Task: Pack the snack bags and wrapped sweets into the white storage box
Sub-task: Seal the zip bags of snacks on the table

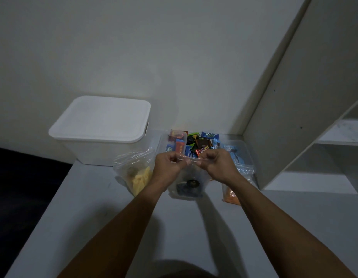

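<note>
A white storage box point(106, 145) with its lid point(102, 117) on stands at the back left of the table. My left hand point(169, 164) and my right hand point(217, 163) both pinch the top edge of a clear zip bag point(191, 183) that holds dark snacks. To its left stands a clear bag of yellow snacks point(137, 173). A bag of orange snacks point(232, 192) lies at the right. Behind my hands sits a pile of wrapped sweets point(196, 144), some of them in a clear container point(175, 142).
A grey-white table point(134, 227) carries everything; its left edge drops to a dark area point(23, 187). A white shelf unit point(306, 121) stands close on the right. A plain wall lies behind. A second clear container point(240, 153) sits at the right.
</note>
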### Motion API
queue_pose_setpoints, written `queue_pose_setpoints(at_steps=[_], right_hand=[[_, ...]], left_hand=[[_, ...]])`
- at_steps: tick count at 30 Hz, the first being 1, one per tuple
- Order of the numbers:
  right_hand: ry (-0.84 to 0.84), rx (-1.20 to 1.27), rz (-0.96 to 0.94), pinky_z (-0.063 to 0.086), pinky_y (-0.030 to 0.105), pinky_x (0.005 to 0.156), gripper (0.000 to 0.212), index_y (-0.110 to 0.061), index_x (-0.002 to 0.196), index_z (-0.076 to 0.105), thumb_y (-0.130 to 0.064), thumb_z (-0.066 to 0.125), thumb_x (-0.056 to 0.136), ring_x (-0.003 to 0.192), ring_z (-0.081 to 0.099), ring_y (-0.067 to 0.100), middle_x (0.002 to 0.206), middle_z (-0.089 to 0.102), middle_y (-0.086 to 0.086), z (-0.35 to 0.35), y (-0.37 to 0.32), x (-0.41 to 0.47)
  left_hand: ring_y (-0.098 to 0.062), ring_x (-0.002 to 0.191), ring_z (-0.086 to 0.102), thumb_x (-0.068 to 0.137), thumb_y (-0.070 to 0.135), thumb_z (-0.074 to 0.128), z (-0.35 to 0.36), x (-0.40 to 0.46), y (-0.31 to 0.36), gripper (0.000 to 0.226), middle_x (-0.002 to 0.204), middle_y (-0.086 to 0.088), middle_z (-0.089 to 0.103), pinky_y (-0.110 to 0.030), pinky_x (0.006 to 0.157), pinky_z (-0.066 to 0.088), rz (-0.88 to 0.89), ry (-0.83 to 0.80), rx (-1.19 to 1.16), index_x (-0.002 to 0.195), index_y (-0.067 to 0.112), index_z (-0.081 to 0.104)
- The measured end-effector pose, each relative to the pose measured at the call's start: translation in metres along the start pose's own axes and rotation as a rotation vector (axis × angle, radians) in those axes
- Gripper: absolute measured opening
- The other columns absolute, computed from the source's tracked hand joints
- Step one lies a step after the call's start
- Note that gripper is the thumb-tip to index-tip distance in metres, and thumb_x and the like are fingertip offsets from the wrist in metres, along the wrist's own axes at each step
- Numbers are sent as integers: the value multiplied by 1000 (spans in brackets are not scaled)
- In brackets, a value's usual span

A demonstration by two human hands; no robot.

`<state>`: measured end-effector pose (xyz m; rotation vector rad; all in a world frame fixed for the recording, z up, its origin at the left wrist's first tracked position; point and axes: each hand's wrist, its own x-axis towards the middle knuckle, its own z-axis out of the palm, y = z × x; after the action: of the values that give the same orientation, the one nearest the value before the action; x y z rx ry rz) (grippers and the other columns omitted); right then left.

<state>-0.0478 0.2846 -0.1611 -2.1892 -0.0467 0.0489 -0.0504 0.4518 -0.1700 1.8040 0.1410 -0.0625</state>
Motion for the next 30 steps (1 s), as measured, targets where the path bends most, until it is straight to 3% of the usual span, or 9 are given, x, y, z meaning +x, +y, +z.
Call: queue_pose_setpoints(at_steps=[2, 9, 15, 18, 22, 25, 27, 30], right_hand=[[0, -13, -1, 57, 42, 76, 12, -22, 73, 70, -14, 74, 80, 81, 67, 24, 78, 71, 6, 0, 2, 1], [-44, -120, -86, 57, 45, 74, 23, -31, 63, 65, -20, 75, 80, 71, 66, 15, 67, 68, -6, 7, -7, 7], [-28, -65, -83, 50, 28, 65, 6, -20, 77, 71, -18, 74, 82, 73, 63, 12, 74, 68, -4, 11, -9, 6], [-41, -66, -32, 54, 33, 73, 6, -21, 81, 71, -15, 71, 84, 82, 65, 17, 83, 70, 2, 2, -6, 6], [-16, -91, -13, 58, 41, 77, 18, -28, 73, 68, -13, 72, 82, 83, 67, 24, 83, 72, 6, -2, -5, 7], [-27, -70, -13, 58, 42, 76, 13, -27, 75, 71, -15, 75, 80, 80, 68, 23, 80, 72, 4, 0, -7, 7], [-38, -14, -14, 59, 38, 72, 11, -26, 78, 72, -15, 76, 79, 80, 68, 24, 82, 72, 6, -3, -8, 8], [-42, 4, -10, 50, 18, 60, 9, -18, 85, 72, -11, 75, 80, 76, 65, 16, 84, 71, 6, -9, -8, 7]], left_hand=[[-15, 78, 64, 79, 9, 74, -3, 2, 1, 4, 80, -2, 70, -28, 69, 51, 4, 41, -1, 83, 8, 73], [-15, 83, 68, 76, 7, 76, 1, -2, 4, 5, 80, -1, 73, -29, 79, 55, 42, 43, 40, 80, 10, 75], [-14, 80, 66, 78, 8, 76, -4, 2, 4, 4, 80, -1, 71, -26, 75, 54, 42, 80, 61, 80, 12, 74], [-13, 83, 64, 80, 9, 73, -10, 4, 1, 4, 83, 1, 68, -22, 71, 51, 45, 108, 51, 81, 12, 71], [-15, 84, 65, 73, 12, 79, -15, 6, 1, 15, 87, -3, 71, -24, 71, 53, 45, -71, 48, 87, 12, 73], [-17, 82, 66, 72, 13, 81, -11, 7, 5, 11, 81, -1, 72, -25, 69, 54, 40, -35, 90, 81, 14, 75], [-12, 76, 65, 73, 10, 80, -11, 9, 7, 9, 76, 2, 70, -17, 63, 47, 62, 18, 117, 79, 14, 75], [-6, 74, 63, 73, 10, 80, -17, 8, 6, 9, 75, 5, 69, -15, 61, 44, 56, 57, 104, 79, 13, 75]])
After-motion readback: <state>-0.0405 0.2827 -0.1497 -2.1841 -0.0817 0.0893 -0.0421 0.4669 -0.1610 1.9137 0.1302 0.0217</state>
